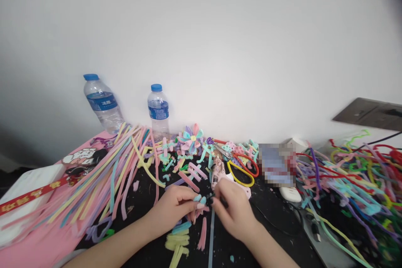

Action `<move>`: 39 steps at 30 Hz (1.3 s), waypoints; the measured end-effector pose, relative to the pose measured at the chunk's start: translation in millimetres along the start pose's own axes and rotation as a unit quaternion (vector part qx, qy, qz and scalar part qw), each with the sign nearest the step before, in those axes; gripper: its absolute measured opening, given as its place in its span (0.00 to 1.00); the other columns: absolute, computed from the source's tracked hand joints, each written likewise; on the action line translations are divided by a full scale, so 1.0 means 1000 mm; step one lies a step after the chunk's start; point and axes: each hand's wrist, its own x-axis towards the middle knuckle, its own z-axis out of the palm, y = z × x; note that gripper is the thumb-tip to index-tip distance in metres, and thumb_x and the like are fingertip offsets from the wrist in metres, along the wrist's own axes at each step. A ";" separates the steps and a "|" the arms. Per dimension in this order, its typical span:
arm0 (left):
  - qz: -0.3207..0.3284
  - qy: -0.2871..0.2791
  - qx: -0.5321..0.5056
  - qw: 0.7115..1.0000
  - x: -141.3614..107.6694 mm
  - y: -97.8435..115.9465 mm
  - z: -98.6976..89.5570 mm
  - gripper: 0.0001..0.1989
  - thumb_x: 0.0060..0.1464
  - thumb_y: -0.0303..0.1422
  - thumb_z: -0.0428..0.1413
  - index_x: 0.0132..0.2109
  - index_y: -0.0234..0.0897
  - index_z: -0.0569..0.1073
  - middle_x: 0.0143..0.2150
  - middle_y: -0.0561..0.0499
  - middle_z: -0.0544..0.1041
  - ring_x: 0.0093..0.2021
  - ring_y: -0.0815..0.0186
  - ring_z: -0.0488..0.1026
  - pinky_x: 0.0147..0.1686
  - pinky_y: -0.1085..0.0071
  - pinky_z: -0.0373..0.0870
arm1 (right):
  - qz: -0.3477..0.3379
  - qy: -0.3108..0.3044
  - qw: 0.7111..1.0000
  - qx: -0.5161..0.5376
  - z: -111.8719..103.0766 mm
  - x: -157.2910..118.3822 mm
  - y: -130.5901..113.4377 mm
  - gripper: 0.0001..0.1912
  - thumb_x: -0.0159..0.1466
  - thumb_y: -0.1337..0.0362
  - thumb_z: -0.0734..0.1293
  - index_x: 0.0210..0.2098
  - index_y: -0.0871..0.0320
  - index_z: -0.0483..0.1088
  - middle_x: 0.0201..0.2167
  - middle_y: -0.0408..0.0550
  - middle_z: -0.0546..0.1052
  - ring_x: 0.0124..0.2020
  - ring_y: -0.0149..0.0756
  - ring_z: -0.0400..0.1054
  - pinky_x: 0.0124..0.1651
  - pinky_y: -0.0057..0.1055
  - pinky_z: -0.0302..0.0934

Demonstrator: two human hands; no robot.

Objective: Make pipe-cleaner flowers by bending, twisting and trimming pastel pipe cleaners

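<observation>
Small light-blue piece point(197, 198), one, above the black counter point(266, 238), best pinched lightly at its edge so the pile stays uncrushed and the fingertips have working room. Left hand point(174, 211): reaching in from seven o'clock, thumb and forefinger closed on the piece, yellow-handled scissors point(251, 183) lying at its two o'clock. Right hand point(234, 213): in from five o'clock, fingers curled, tips near together, contents impossible to tell.

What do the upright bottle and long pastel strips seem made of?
Upright bottle: probably glossy clear plastic, since the wall shows through it. Long pastel strips: likely matte, fuzzy chenille, judging by their soft edges; any wire core is hidden.
</observation>
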 end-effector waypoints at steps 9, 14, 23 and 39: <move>0.123 0.007 0.211 0.970 -0.005 0.000 0.002 0.12 0.51 0.19 0.49 0.22 0.33 0.67 0.22 0.57 0.65 0.25 0.73 0.65 0.28 0.79 0.60 | -0.002 -0.047 0.998 -0.040 0.022 -0.002 -0.020 0.12 0.64 0.65 0.55 0.24 0.57 0.56 0.21 0.43 0.65 0.22 0.32 0.58 0.24 0.27 0.45; 0.160 0.000 0.263 0.951 -0.007 -0.004 0.000 0.12 0.56 0.21 0.46 0.26 0.34 0.67 0.27 0.55 0.67 0.29 0.72 0.66 0.31 0.78 0.60 | 0.007 -0.067 0.997 -0.027 0.018 -0.001 -0.022 0.12 0.65 0.65 0.55 0.25 0.56 0.57 0.22 0.44 0.66 0.22 0.33 0.60 0.24 0.29 0.46; 0.224 0.019 0.442 0.868 -0.007 -0.009 0.001 0.13 0.59 0.25 0.41 0.28 0.34 0.65 0.27 0.52 0.67 0.28 0.68 0.65 0.28 0.74 0.61 | 0.112 -0.044 0.992 0.021 0.026 -0.003 -0.029 0.11 0.63 0.72 0.53 0.24 0.56 0.53 0.20 0.40 0.63 0.21 0.30 0.58 0.24 0.27 0.44; 0.259 0.049 0.578 0.772 -0.006 -0.011 0.005 0.11 0.57 0.23 0.43 0.29 0.35 0.66 0.27 0.52 0.68 0.27 0.65 0.63 0.25 0.69 0.55 | 0.227 -0.068 0.965 0.117 0.029 0.000 -0.024 0.13 0.61 0.71 0.53 0.21 0.56 0.48 0.18 0.37 0.56 0.21 0.29 0.49 0.24 0.28 0.41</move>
